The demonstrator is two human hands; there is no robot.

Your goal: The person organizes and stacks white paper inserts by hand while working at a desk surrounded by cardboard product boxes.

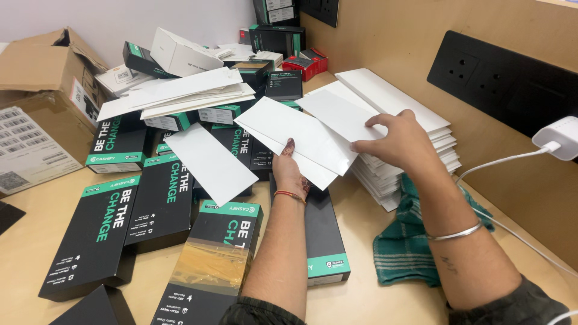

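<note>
Both hands on white flat cards, desk centre.
My left hand (291, 174) pinches white cards (295, 139) from below; my right hand (398, 141) grips their 3 o'clock edge beside the white stack (415, 157).

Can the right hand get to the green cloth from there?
Probably yes. The right hand grips white cards just above the green cloth, which lies uncovered below its wrist. It would likely need to let go of the cards first.
</note>
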